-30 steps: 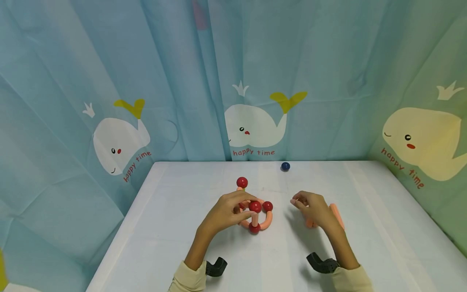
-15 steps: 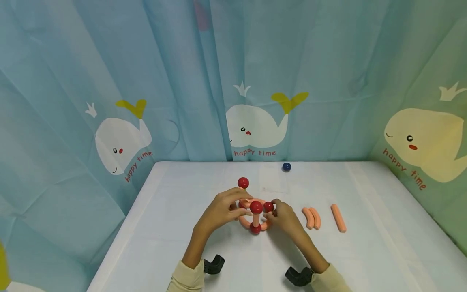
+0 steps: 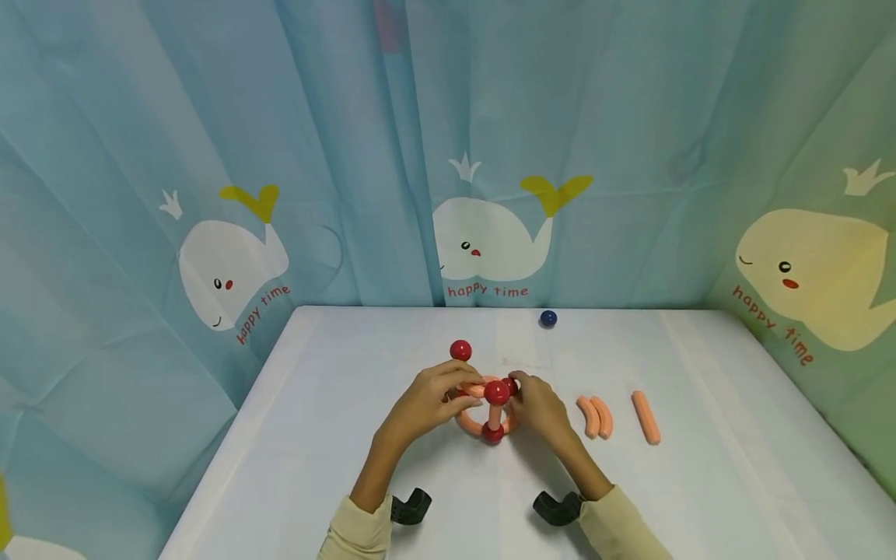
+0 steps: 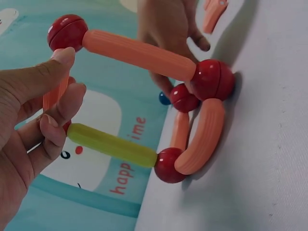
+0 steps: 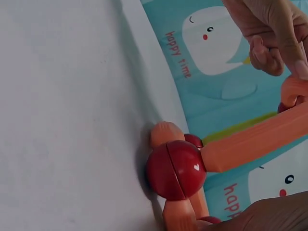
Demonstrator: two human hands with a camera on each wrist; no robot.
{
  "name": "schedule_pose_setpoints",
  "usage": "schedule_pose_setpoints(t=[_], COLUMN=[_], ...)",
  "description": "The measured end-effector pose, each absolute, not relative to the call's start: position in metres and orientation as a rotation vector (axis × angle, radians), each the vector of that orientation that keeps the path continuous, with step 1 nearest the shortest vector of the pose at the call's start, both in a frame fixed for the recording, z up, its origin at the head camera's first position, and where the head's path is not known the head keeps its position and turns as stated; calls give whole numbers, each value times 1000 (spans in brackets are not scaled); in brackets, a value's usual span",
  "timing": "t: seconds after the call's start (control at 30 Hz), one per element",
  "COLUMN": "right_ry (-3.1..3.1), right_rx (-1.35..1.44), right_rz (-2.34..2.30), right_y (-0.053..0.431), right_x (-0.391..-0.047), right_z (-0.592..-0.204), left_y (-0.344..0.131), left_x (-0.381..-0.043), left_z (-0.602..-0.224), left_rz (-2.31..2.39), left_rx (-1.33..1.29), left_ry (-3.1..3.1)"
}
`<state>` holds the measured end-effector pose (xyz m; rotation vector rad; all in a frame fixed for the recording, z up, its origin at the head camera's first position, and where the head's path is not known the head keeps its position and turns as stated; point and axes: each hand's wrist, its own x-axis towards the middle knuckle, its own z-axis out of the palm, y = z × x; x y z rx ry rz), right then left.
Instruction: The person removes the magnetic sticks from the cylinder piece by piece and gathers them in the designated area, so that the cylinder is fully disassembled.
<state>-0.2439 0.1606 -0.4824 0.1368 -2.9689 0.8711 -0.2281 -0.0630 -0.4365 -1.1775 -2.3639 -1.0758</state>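
Head view: a ball-and-rod frame that could part at its joints

We find the frame standing mid-table between both hands. The left hand's fingers pinch a curved orange rod at its top; the right hand's fingers reach a red ball at its base, but we cannot tell whether they grip it. We judge that a sideways push there could break the joint, since rods meet balls only at their ends. If the left hand pulls up meanwhile, the yellow-green rod might come away and the top sag.

Beneath lies a white table. On it we see two curved orange rods, a straight orange rod and, near the far edge, a blue ball that could roll if jolted. Blue whale-print curtains surround us.
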Motion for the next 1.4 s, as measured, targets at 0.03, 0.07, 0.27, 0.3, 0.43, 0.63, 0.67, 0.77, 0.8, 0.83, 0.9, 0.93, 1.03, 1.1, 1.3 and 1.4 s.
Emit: schedule_pose_setpoints(t=[0.03, 0.07, 0.27, 0.3, 0.43, 0.63, 0.67, 0.77, 0.8, 0.83, 0.9, 0.93, 1.03, 1.1, 1.3, 1.4], right_ry=[-2965, -2956, -2919, -2916, -2854, -2590, -2554, -2464, -2441, -2424, -2386, -2375, -2362, -2357, -2382, -2402], right_rx=[144, 152, 194, 197, 241, 443, 506, 732, 811, 883, 1009, 1054, 1125, 1135, 1102, 1082], right_rz=[873, 878, 946, 958, 994, 1211, 1264, 1439, 1488, 1529, 1599, 1615, 1628, 1628, 1594, 1586], right_y=[160, 160, 163, 164, 170, 180, 182, 187, 188, 189, 188, 188, 185, 184, 182, 182], right_x=[-245, -247, -256, -257, -255, -245, -244, -240, -239, -239, -237, -236, -235, -234, -233, -233], right_z=[-482, -482, -483, -483, -479, -462, -459, -451, -449, -447, -445, -443, -440, -439, -440, -440], left_y=[-63, -62, -57, -56, -55, -55, -56, -56, -56, -56, -56, -56, -55, -54, -54, -53], left_x=[-228, -228, -226, -226, -226, -226, -225, -226, -226, -226, -226, -227, -227, -228, -229, -229], left_z=[-437, -437, -437, -437, -438, -440, -440, -441, -441, -442, -442, -442, -443, -443, -444, -444], left_rz=[-1085, -1094, -1081, -1055, -952, -908, -910, -930, -938, -948, -955, -955, -942, -929, -916, -912], left_rx=[-1171, -1163, -1134, -1133, -1122, -1075, -1068, -1061, -1061, -1063, -1067, -1068, -1075, -1077, -1066, -1067], left_ry=[-2367, -2368, -2349, -2344, -2332, -2337, -2334, -2314, -2305, -2297, -2284, -2278, -2264, -2258, -2268, -2264])
